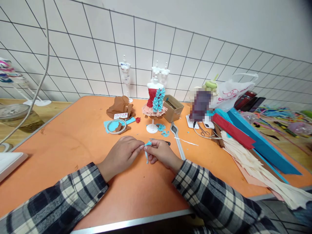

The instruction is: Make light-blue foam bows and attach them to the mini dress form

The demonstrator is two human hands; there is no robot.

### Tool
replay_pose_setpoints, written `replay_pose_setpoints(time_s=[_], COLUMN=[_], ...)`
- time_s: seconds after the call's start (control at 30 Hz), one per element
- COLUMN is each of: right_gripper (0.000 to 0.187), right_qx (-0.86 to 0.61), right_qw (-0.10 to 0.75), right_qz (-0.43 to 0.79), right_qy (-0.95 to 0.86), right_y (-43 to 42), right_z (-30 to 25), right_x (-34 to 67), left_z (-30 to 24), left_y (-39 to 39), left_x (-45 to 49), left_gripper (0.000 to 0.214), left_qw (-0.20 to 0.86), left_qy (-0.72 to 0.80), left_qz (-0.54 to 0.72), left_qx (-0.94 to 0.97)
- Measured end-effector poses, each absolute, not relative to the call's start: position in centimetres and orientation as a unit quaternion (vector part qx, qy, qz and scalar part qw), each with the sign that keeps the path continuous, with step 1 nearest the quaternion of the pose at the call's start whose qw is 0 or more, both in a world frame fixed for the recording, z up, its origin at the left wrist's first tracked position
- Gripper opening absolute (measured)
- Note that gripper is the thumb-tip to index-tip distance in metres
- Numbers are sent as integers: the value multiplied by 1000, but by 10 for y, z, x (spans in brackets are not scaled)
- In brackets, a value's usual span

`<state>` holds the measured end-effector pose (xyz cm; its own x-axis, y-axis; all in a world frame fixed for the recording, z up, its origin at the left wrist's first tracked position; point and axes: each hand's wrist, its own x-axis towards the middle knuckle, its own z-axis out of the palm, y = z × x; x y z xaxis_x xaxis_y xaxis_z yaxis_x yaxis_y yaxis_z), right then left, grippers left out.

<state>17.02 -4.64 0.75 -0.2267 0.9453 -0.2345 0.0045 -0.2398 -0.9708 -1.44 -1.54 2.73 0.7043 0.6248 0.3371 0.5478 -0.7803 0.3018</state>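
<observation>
Fingers: thumb and forefinger of the left hand (124,151) pinch one end of a small, pleated tuft of turquoise crinkled paper (148,143); the right hand (162,152) pinches its other side, lower fingers curled inward.
Turquoise tuft: between both sets of fingertips, above the table, at the centre of the clock used here; a narrow pale-blue tail (146,157) hangs from it towards six.
Dress form: at twelve, a white miniature torso (155,85) stands upright on a round foot, wearing a red bodice (152,96), a column of turquoise ruffles (159,100) and a pink frilled skirt (153,110) with brown beneath.
Scraps: near one, loose turquoise paper pieces (161,127) lie just beside that foot.
Box: at one, an open brown cardboard carton (173,112).
Watch: at two, a grey-strapped wristwatch (180,148) lies stretched out.
Scissors: between two and three, beside a white cable.
Papers: at three, long red (234,130), blue and cream (251,162) bundles.
Tape: at ten, a pale ring-shaped roll (108,127).
Brown heap: at eleven, crumpled sheets (117,106).
Surface: orange tabletop (60,136).
</observation>
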Motion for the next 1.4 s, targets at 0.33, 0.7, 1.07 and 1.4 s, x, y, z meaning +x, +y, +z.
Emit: replay_pose_setpoints(time_s=[0.33,0.7,1.07,1.4], right_gripper=[29,23,23,31], right_qx=[-473,-516,-508,-476], right_qw=[362,420,421,437], right_qz=[608,532,533,564], right_qy=[-525,-524,-530,-514], right_y=[-49,-46,-47,-50], right_z=[10,11,14,11], right_x=[173,171,173,165], left_z=[27,25,33,27], left_y=[-17,-17,-18,-18], left_x=[-16,-15,-15,-16], left_gripper=[31,32,19,18], left_qw=[108,111,7,35], left_qy=[329,322,320,348], left_qz=[230,216,247,280], left_qx=[909,915,915,894])
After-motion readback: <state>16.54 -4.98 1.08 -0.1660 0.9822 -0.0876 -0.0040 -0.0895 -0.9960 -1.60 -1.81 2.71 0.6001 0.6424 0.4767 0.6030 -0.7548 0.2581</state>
